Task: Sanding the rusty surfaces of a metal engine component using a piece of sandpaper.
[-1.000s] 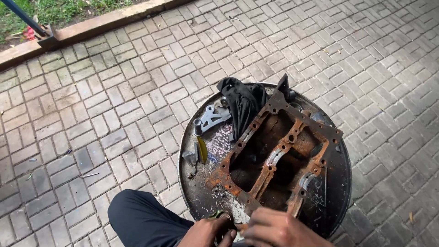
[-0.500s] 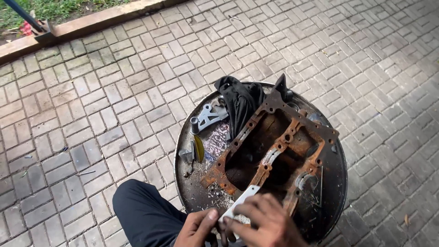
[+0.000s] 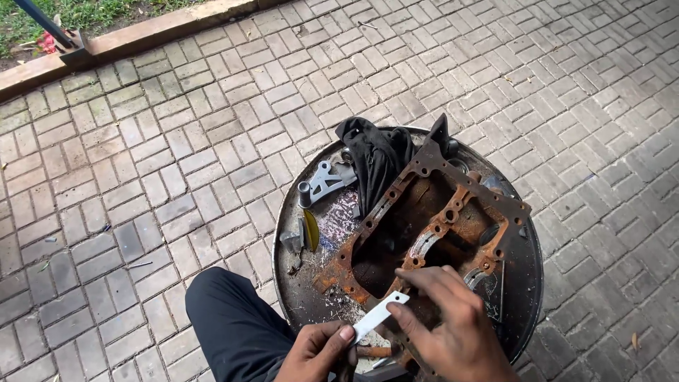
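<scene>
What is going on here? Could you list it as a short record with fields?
Setting: brick-paved ground, grass strip at top left
Work surface: round dark metal tray
Main part: rusty cast engine casing lying on the tray
Left hand: pinches the near end of a flat pale metal strip
Right hand: fingers on the strip, resting on the casing's near edge
Also on tray: black cloth, grey metal bracket, small yellow-handled tool
</scene>
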